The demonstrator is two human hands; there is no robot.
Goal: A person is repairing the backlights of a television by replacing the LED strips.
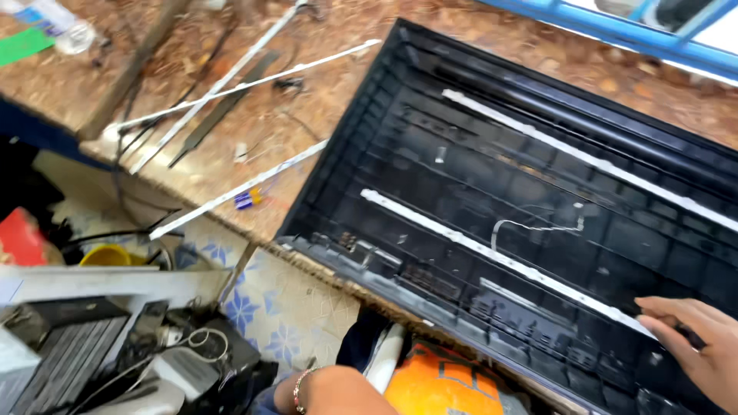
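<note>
where right hand (703,350) rests: strip (500,257) (diagonal)

Bare hands, beaded bracelet (296,390) on left wrist, no sleeves visible

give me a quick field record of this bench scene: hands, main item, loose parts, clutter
main item: large black plastic panel shell, lying open on the brown speckled worktop
inside shell: two long white strips, one thin white wire
right hand: right hand fingers resting on the lower white strip's near end
left hand: left hand, beaded bracelet at the wrist, low by an orange object, holding nothing visible
loose parts: more long white strips on the worktop
clutter: yellow cup, dark boxes and cables lower left
</note>
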